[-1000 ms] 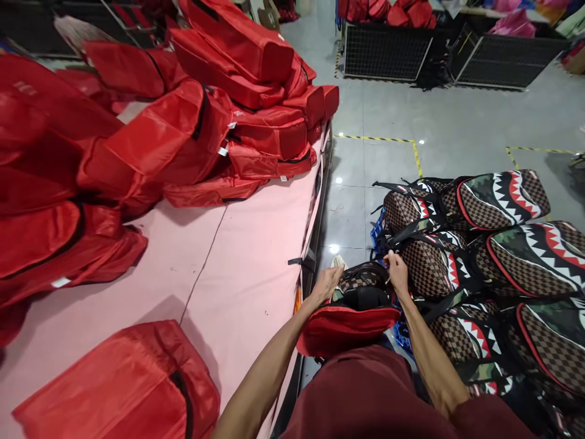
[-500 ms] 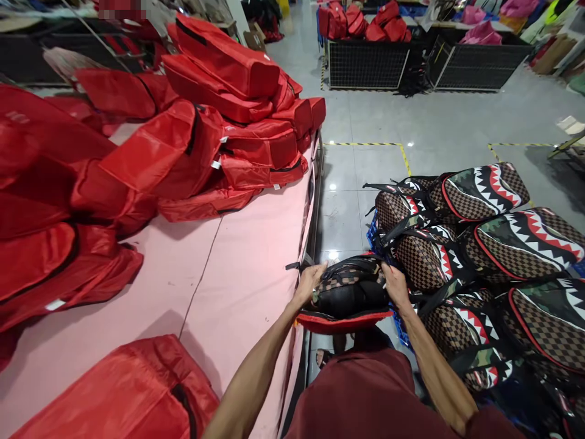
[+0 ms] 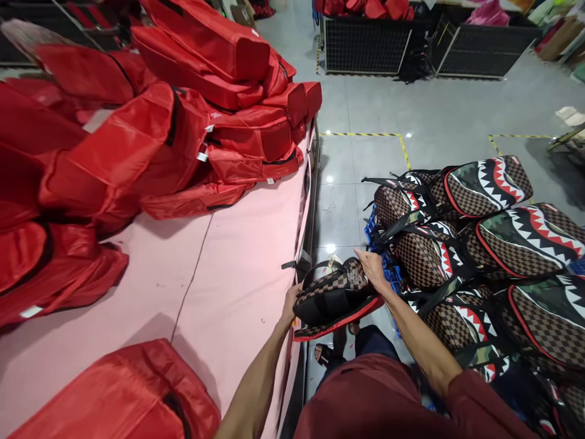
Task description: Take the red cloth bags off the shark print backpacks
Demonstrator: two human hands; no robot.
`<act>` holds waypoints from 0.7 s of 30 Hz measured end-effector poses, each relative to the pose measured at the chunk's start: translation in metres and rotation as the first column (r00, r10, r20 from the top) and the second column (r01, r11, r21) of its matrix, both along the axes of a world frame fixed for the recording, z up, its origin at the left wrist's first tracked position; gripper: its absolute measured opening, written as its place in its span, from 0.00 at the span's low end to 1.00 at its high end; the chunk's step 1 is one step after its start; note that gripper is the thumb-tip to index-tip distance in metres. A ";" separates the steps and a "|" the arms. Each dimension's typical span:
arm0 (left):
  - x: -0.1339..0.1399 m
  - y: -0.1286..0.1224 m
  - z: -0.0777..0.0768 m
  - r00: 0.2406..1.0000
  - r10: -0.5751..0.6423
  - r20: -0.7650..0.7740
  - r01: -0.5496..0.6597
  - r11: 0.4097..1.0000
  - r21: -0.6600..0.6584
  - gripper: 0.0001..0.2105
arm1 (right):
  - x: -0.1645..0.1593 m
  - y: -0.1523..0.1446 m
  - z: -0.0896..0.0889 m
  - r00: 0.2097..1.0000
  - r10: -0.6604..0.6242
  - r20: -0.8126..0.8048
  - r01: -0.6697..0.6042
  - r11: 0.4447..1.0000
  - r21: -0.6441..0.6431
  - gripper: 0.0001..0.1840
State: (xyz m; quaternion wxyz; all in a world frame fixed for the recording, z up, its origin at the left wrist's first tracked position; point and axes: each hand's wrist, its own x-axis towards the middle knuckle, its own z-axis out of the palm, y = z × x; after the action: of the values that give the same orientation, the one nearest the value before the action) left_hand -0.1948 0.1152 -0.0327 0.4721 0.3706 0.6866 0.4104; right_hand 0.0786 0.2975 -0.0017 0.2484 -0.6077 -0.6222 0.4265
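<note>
In front of my body, by the edge of the pink-covered table (image 3: pixel 237 268), hangs a backpack (image 3: pixel 336 299) with a brown checkered side, black padding and a red edge. My left hand (image 3: pixel 291 303) grips its left side; the fingers are partly hidden behind it. At its upper right corner, my right hand (image 3: pixel 372 269) is closed on the edge of the bag. A black strap loop and a pale tag stand up at the top of the backpack. To the right lie several checkered backpacks (image 3: pixel 425 256) with shark-teeth prints, on blue crates (image 3: pixel 392 274).
Red bags (image 3: pixel 123 146) are heaped over the table's far and left parts. Another red bag (image 3: pixel 123 390) lies at the near edge. Black mesh bins (image 3: pixel 368 46) stand at the back, beyond yellow-black floor tape (image 3: pixel 361 134).
The backpack has shifted slightly left and tilted, its right side now higher. My right hand has moved left and up with it. The view has dipped downward.
</note>
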 end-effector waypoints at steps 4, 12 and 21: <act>0.004 -0.022 0.003 1.000 0.011 0.013 -0.011 1.000 0.003 0.22 | 0.029 0.009 0.007 0.995 -0.057 0.084 0.059 0.998 -0.021 0.45; 0.067 -0.080 -0.001 0.995 0.082 0.065 -0.083 0.996 0.019 0.25 | 0.063 -0.123 0.058 0.980 -0.189 -0.053 0.195 0.970 0.142 0.41; 0.120 -0.124 -0.002 0.923 0.134 0.360 -0.093 0.987 -0.130 0.39 | 0.131 -0.207 0.023 0.842 -0.511 0.175 0.536 0.830 -0.156 0.23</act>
State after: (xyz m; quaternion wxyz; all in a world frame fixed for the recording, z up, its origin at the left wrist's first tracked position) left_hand -0.0747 -0.0087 -0.0347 0.5873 0.2203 0.6281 0.4605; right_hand 0.2100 0.0906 0.0214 0.2542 -0.8021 -0.4005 0.3628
